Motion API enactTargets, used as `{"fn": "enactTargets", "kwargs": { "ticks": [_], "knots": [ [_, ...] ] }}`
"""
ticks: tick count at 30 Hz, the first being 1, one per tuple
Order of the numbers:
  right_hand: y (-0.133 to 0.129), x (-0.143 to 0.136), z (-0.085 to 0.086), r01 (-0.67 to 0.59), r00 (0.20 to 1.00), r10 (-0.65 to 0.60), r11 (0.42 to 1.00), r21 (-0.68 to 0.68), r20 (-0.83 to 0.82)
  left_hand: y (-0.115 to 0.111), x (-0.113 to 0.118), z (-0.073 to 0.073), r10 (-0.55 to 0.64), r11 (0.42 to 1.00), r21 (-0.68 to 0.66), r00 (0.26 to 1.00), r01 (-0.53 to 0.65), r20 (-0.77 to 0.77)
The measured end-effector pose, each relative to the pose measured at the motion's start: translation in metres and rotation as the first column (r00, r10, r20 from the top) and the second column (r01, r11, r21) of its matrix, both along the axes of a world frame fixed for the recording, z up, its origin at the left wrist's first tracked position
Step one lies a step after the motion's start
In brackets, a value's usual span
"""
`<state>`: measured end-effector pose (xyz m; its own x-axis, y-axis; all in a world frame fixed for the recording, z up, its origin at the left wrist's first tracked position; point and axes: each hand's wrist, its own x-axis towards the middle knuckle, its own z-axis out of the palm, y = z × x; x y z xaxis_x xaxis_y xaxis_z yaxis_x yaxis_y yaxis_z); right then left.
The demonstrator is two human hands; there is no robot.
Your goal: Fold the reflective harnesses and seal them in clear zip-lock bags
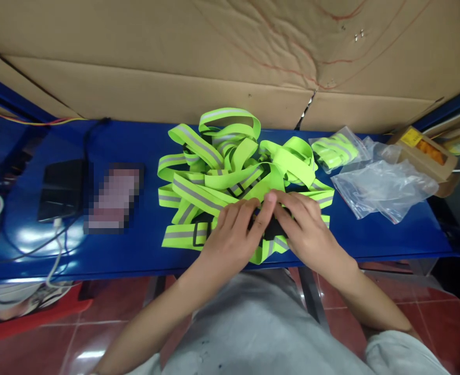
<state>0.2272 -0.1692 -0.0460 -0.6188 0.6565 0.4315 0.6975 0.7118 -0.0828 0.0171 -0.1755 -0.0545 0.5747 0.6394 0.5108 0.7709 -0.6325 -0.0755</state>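
A tangled pile of neon yellow-green reflective straps [198, 195] with grey stripes lies in front of me. My left hand [232, 232] is closed at the near side of the pile, its thumb and fingers on a reflective strap. My right hand [311, 229] meets it there, fingertips almost touching the left thumb, closed on the strap as well. Between the hands shows a black piece [272, 228], partly covered by fingers; I cannot make out its kind. A black slide buckle [201, 234] sits on a strap left of my left hand.
On the blue table [144, 255], a black box with a cable [61, 190] and a blurred-out phone-like object [114, 198] are at left. A bagged strap [337, 149], clear plastic bags [384, 187] and a cardboard box [425, 153] are at right. Cardboard [155, 88] stands behind.
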Motion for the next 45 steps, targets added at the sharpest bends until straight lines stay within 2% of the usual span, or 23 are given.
{"fn": "enactTargets", "kwargs": {
  "ticks": [2, 7, 10, 12, 15, 18, 20, 22, 23, 25, 27, 29, 30, 32, 34, 36, 37, 38, 40, 43, 45],
  "knots": [
    [0.001, -0.005, -0.006, -0.01, 1.0, 0.01, 1.0, -0.02, -0.012, 0.001, 0.005, -0.002, -0.032, 0.999, -0.007, 0.998, 0.032, 0.045],
    [0.005, -0.017, -0.013, 0.04, 0.988, -0.051, 0.996, -0.075, -0.149, 0.004, 0.011, -0.005, -0.002, 1.0, -0.009, 0.984, 0.004, 0.176],
    [0.007, -0.015, -0.006, 0.003, 0.974, -0.017, 0.998, -0.063, -0.228, 0.005, -0.001, 0.009, -0.053, 0.971, -0.207, 0.955, 0.117, 0.293],
    [0.008, -0.011, 0.003, -0.017, 0.96, -0.001, 0.998, -0.063, -0.28, 0.007, -0.015, 0.024, -0.045, 0.903, -0.368, 0.902, 0.221, 0.43],
    [0.007, -0.009, 0.017, -0.015, 0.926, -0.003, 0.999, -0.045, -0.377, 0.013, -0.032, 0.043, 0.031, 0.799, -0.507, 0.821, 0.323, 0.571],
    [0.007, -0.012, 0.031, -0.019, 0.874, -0.013, 0.998, -0.062, -0.487, 0.02, -0.035, 0.047, 0.106, 0.666, -0.627, 0.781, 0.404, 0.615],
    [0.011, -0.011, 0.038, -0.098, 0.834, -0.009, 0.981, -0.166, -0.552, 0.026, -0.033, 0.045, 0.208, 0.604, -0.677, 0.737, 0.42, 0.643],
    [0.021, -0.006, 0.042, -0.244, 0.797, 0.005, 0.917, -0.315, -0.604, 0.032, -0.03, 0.041, 0.336, 0.575, -0.682, 0.629, 0.452, 0.701],
    [0.028, -0.002, 0.042, -0.322, 0.782, 0.007, 0.861, -0.394, -0.624, 0.035, -0.028, 0.04, 0.397, 0.561, -0.664, 0.542, 0.495, 0.74],
    [0.045, 0.005, 0.04, -0.458, 0.758, -0.003, 0.709, -0.536, -0.652, 0.042, -0.026, 0.04, 0.494, 0.487, -0.599, 0.365, 0.636, 0.789],
    [0.061, 0.008, 0.037, -0.573, 0.726, -0.022, 0.534, -0.622, -0.687, 0.051, -0.025, 0.042, 0.543, 0.378, -0.502, 0.252, 0.778, 0.801],
    [0.073, 0.005, 0.034, -0.652, 0.686, -0.051, 0.4, -0.644, -0.726, 0.061, -0.024, 0.044, 0.52, 0.258, -0.435, 0.256, 0.863, 0.815],
    [0.077, 0.002, 0.033, -0.674, 0.664, -0.084, 0.361, -0.644, -0.743, 0.067, -0.025, 0.045, 0.495, 0.222, -0.422, 0.271, 0.879, 0.826],
    [0.082, -0.003, 0.031, -0.704, 0.614, -0.203, 0.298, -0.645, -0.763, 0.077, -0.027, 0.043, 0.458, 0.195, -0.421, 0.297, 0.886, 0.838],
    [0.084, -0.005, 0.026, -0.743, 0.56, -0.347, 0.19, -0.641, -0.752, 0.085, -0.031, 0.036, 0.468, 0.156, -0.424, 0.311, 0.892, 0.827],
    [0.085, -0.006, 0.019, -0.787, 0.52, -0.461, 0.068, -0.613, -0.719, 0.09, -0.033, 0.024, 0.48, 0.079, -0.408, 0.324, 0.909, 0.815],
    [0.086, -0.005, 0.015, -0.799, 0.507, -0.501, 0.031, -0.6, -0.701, 0.091, -0.033, 0.018, 0.477, 0.03, -0.397, 0.336, 0.917, 0.812],
    [0.086, -0.006, 0.011, -0.806, 0.494, -0.532, 0.014, -0.591, -0.687, 0.091, -0.033, 0.012, 0.469, -0.021, -0.387, 0.351, 0.922, 0.81],
    [0.086, -0.007, 0.006, -0.821, 0.453, -0.587, 0.019, -0.571, -0.671, 0.089, -0.031, 0.004, 0.472, -0.094, -0.388, 0.384, 0.917, 0.794],
    [0.084, -0.008, 0.003, -0.828, 0.411, -0.645, 0.033, -0.56, -0.644, 0.084, -0.025, 0.001, 0.535, -0.137, -0.386, 0.396, 0.912, 0.746],
    [0.084, -0.007, 0.003, -0.812, 0.441, -0.65, 0.006, -0.584, -0.619, 0.081, -0.022, 0.005, 0.593, -0.153, -0.357, 0.375, 0.922, 0.712]
  ]
}}
